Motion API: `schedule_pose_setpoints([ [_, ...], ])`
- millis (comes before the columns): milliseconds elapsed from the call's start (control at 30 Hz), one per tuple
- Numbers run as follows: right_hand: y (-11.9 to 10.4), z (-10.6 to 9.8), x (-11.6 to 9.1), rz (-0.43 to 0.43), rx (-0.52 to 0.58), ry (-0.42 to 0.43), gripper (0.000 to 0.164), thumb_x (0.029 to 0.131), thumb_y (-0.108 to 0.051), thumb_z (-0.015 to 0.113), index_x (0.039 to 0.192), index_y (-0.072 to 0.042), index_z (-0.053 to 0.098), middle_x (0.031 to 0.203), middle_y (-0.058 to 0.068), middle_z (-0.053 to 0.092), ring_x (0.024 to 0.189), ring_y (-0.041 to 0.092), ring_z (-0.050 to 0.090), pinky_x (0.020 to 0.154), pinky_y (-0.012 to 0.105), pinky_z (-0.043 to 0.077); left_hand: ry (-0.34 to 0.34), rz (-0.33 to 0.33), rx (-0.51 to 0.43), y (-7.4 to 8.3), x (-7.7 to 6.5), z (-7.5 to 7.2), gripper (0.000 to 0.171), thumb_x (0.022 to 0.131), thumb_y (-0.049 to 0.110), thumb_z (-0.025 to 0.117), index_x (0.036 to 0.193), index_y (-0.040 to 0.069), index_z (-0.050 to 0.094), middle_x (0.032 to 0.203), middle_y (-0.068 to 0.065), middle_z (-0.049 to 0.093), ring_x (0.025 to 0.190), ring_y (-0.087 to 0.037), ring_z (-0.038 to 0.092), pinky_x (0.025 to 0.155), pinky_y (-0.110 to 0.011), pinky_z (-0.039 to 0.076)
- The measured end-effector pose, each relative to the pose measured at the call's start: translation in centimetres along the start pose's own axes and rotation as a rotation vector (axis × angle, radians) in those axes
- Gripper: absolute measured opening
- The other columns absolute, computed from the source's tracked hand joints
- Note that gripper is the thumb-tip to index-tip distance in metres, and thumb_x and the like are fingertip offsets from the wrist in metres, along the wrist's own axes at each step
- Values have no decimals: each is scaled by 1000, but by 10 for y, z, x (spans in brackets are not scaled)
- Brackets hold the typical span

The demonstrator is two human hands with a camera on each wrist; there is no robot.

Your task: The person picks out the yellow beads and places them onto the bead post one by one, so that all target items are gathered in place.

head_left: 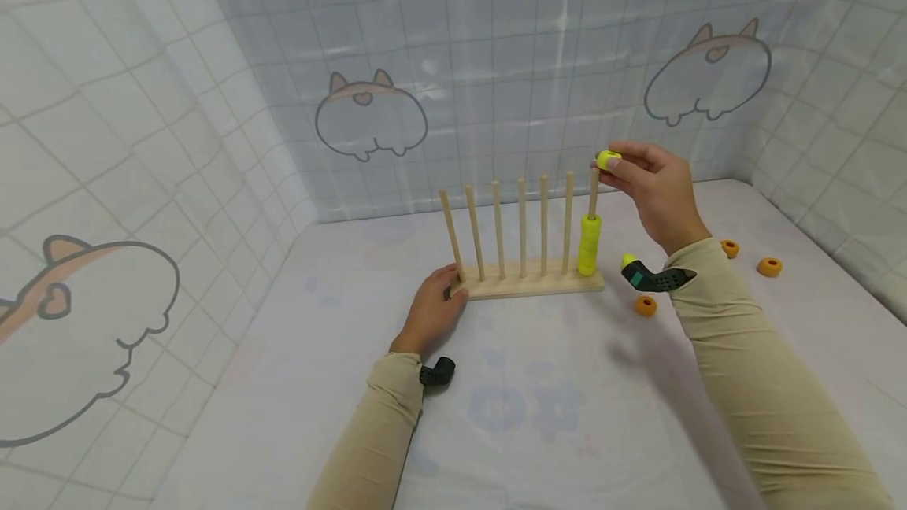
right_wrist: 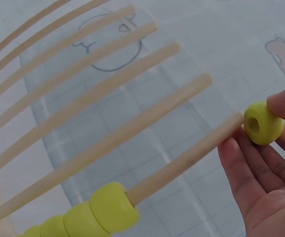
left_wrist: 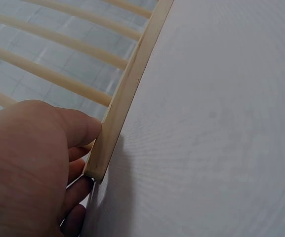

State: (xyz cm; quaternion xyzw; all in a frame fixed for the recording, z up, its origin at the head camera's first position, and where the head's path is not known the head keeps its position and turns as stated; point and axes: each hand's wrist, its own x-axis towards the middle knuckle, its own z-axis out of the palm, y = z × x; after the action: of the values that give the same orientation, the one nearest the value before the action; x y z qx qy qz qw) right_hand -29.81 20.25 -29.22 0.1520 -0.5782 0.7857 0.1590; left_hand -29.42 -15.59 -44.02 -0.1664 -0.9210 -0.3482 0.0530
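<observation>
In the head view, a wooden peg rack (head_left: pixel 527 284) with several upright pegs stands on the table. Yellow beads (head_left: pixel 588 246) are stacked low on its rightmost peg (head_left: pixel 594 194). My right hand (head_left: pixel 659 191) pinches another yellow bead (right_wrist: pixel 264 123) between thumb and fingers. In the right wrist view that bead's hole sits just off the peg's tip. My left hand (head_left: pixel 431 312) grips the left end of the rack's base; the left wrist view shows the thumb against the base's edge (left_wrist: pixel 113 116), with fingers round its end.
Orange beads lie on the table to the right: one (head_left: pixel 645 305) near the rack, another (head_left: pixel 730 248) beyond my right wrist and one (head_left: pixel 769 267) farther right. A bit of yellow (head_left: pixel 628 260) shows at the right wrist camera (head_left: pixel 648 278). A tile-patterned sheet (head_left: pixel 496 61) rises behind the rack.
</observation>
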Motion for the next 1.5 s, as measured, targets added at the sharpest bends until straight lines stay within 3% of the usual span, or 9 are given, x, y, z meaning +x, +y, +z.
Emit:
schedule_pose_setpoints([
  [333, 0, 2, 2, -5, -79, -22, 30, 91, -2, 72, 120, 5, 66, 111, 15, 69, 104, 24, 69, 89, 27, 56, -7, -8, -5, 6, -1, -3, 48, 99, 20, 60, 141, -3, 54, 152, -10, 46, 142, -29, 38, 118, -42, 28],
  [667, 1, 4, 5, 0, -144, -50, 38, 91, -5, 73, 123, 13, 61, 110, 11, 71, 100, 21, 67, 86, 25, 56, 0, -11, -6, 3, 0, -3, 47, 100, 20, 60, 141, -1, 55, 152, -10, 46, 142, -29, 39, 118, -42, 29],
  [900, 0, 3, 5, 13, -207, -56, 37, 92, -8, 73, 123, 9, 63, 114, 11, 69, 103, 21, 65, 87, 23, 55, -3, -13, -8, 2, 0, -2, 47, 99, 20, 61, 141, -2, 55, 152, -11, 46, 142, -29, 39, 118, -42, 28],
  [1133, 0, 4, 4, 11, -351, -75, 35, 94, -15, 73, 123, 1, 66, 121, 12, 66, 107, 23, 62, 88, 20, 53, 0, -13, -9, 2, 0, -2, 47, 100, 21, 60, 141, -2, 55, 152, -11, 46, 142, -29, 39, 118, -42, 28],
  [1500, 4, -1, 2, -7, -279, -87, 34, 94, -12, 71, 121, 8, 64, 118, 18, 67, 106, 24, 63, 88, 21, 54, -6, -9, -7, 2, 0, -2, 47, 100, 21, 60, 141, -2, 55, 152, -10, 46, 141, -30, 39, 117, -43, 30],
])
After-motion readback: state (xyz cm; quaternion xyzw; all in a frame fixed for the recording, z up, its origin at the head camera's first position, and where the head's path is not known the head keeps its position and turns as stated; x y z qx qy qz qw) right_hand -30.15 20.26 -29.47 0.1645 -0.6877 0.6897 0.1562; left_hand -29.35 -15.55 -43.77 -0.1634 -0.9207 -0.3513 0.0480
